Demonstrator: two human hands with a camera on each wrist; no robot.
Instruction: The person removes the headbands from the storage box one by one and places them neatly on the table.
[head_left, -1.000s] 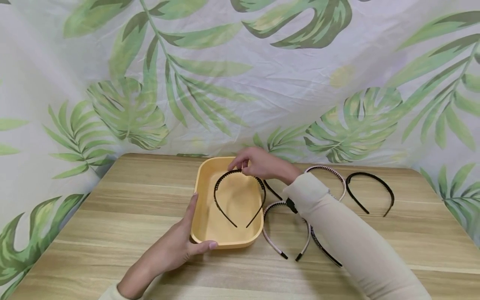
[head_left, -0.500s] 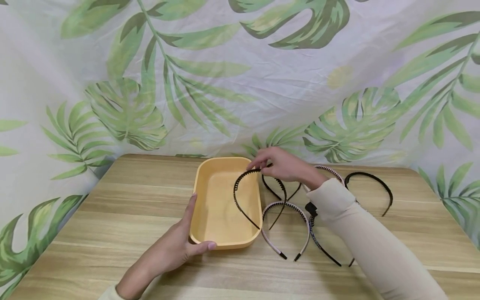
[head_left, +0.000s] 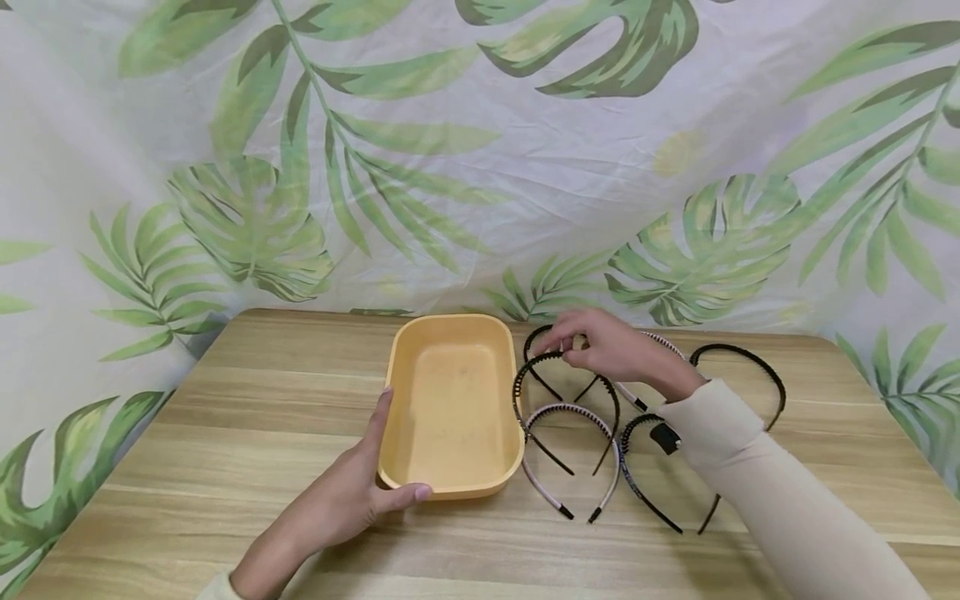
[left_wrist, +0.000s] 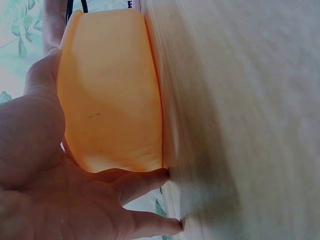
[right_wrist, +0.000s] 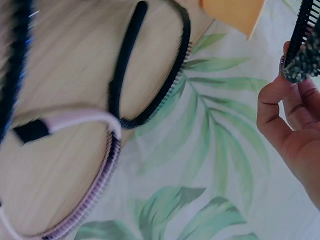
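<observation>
My right hand [head_left: 611, 346] pinches the top of a dark toothed headband [head_left: 517, 388] and holds it up to the right of the yellow tray [head_left: 450, 417]. In the right wrist view, this headband's surface looks speckled and glittery. Its two ends hang downward, in front of the other headbands. My left hand [head_left: 348, 487] lies against the tray's near left corner, thumb along the front and straight fingers along the left side. The left wrist view shows the tray's outer wall [left_wrist: 115, 100], with two fingertips of that hand reaching the tabletop. The tray's floor is bare.
Several headbands lie right of the tray: a pink one [head_left: 553, 502] in front, a blue-black one [head_left: 652, 505] beside it, a black one [head_left: 757, 364] at far right. Another black one and a pink one lie behind, partly hidden. A leafy cloth [head_left: 420, 167] hangs behind the table.
My right hand has carried the dark headband rightward, from over the tray to over the other headbands. The left hand and the tray have stayed in place.
</observation>
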